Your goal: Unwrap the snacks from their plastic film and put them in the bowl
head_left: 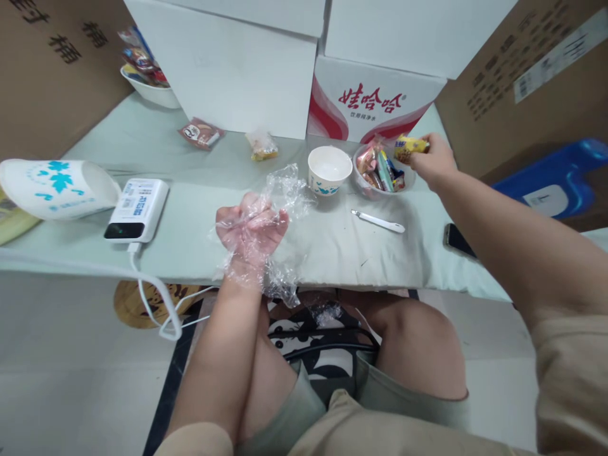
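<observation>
My left hand (251,227) is above the table near its front edge, fingers curled, with crinkled clear plastic film (285,190) bunched in and around it. Some of the film hangs down past the wrist. At the right, my right hand (436,158) grips a small yellow snack packet (409,147) by its right end. The packet is at the right rim of a clear plastic bowl (368,190) filled with several colourful wrapped snacks. Between the hands stands a white paper bowl (329,170) with blue leaf prints. A small white-handled knife or cutter (380,221) lies in front of the bowls.
White cartons (370,104) line the back. A brown snack packet (201,133) and a yellowish wrapped snack (262,145) lie before them. Leftward are a cabled power bank (142,202), a tipped paper cup (61,189) and a snack bowl (156,94). A phone (458,240) lies under my right forearm.
</observation>
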A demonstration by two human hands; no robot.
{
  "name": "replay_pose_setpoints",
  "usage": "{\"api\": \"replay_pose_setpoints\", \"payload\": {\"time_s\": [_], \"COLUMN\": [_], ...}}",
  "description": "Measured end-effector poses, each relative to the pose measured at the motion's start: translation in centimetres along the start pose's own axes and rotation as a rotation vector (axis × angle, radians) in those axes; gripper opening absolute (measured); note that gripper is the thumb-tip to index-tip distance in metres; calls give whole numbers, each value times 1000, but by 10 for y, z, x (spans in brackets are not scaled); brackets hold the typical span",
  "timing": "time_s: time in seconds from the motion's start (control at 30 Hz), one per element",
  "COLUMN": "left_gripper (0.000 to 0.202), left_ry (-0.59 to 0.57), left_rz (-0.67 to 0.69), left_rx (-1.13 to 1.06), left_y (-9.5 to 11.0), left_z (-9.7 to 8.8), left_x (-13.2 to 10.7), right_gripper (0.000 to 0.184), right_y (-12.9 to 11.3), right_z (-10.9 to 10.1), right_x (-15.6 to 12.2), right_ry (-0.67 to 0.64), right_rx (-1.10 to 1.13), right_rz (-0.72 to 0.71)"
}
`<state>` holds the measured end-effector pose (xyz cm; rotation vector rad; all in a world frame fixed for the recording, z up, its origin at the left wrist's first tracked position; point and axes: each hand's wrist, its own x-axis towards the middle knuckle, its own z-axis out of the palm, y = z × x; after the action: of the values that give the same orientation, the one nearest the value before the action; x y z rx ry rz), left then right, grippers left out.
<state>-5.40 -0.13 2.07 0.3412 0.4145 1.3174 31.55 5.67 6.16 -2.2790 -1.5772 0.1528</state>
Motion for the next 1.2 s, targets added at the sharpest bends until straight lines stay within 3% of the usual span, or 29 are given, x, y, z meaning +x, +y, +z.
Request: {"api": "replay_pose_setpoints", "payload": {"time_s": [0.13, 0.2, 0.3, 0.5, 0.67, 0.77, 0.97, 1.2], "left_gripper": [41, 41, 42, 47, 51, 52, 55, 54], "left_ry": [39, 43, 30, 18, 36, 34, 5, -1], "left_rz": [21, 19, 19, 5, -1, 8, 6, 3], "left_rx": [59, 67, 59, 49, 54, 18, 48, 38], "left_y": [1, 1, 0, 0, 2, 2, 3, 2], "left_z": [-4, -5, -5, 1, 5, 8, 7, 3], "left_x": [1, 2, 3, 3, 3, 2, 1, 3], "right_gripper": [53, 57, 45, 34, 41, 44, 34, 25], "right_y": [-2, -6, -15, -19, -9, -9, -14, -2], "right_z": [-3, -7, -11, -12, -13, -12, -13, -11], "right_x": [-4, -5, -5, 7, 16, 14, 14, 22], "right_ry": [-34, -14, 1, -105, -92, -106, -48, -34], "right_rx": [165, 195, 67, -225, -95, -137, -195, -202], "right_rz": [203, 192, 107, 38, 130, 97, 85, 84]}}
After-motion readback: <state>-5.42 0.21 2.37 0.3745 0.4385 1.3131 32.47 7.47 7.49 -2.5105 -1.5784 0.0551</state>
